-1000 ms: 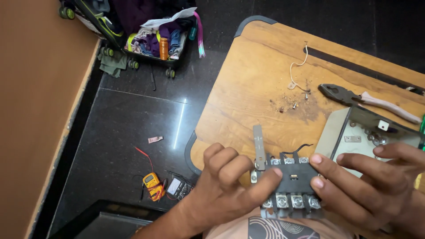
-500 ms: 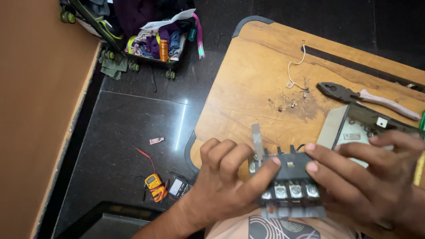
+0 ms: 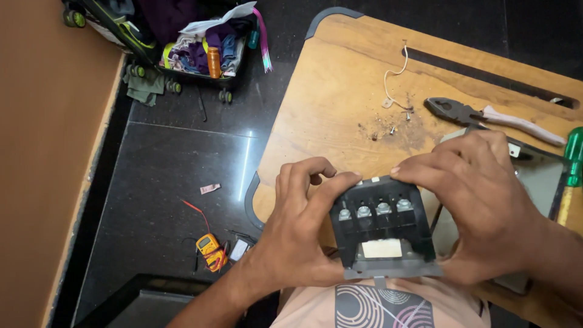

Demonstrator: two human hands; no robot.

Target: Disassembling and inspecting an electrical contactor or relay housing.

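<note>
Black plastic fills my grip: a contactor [image 3: 384, 228] held up between both hands above the near edge of the wooden table [image 3: 328, 103], just over my shirt. My left hand [image 3: 297, 234] is curled around its left side, fingers bent over the top corner and thumb low by the base. My right hand [image 3: 480, 203] closes over the right side, fingertips resting along the top edge. I see 4 silver screws in a row across its face, and a pale label below them. The contactor is tilted with its face toward me.

On the table beyond my hands lie pliers [image 3: 492, 115] with pale handles, a thin white wire [image 3: 396, 73], and small scattered bits and dust near it. A screwdriver [image 3: 569, 176] with a green handle sits at the far right. A grey metal plate [image 3: 537, 176] lies partly under my right hand. Down on the dark floor [image 3: 164, 176] are a yellow multimeter [image 3: 209, 249] with a red lead, and further off an open suitcase [image 3: 182, 42] full of clothes.
</note>
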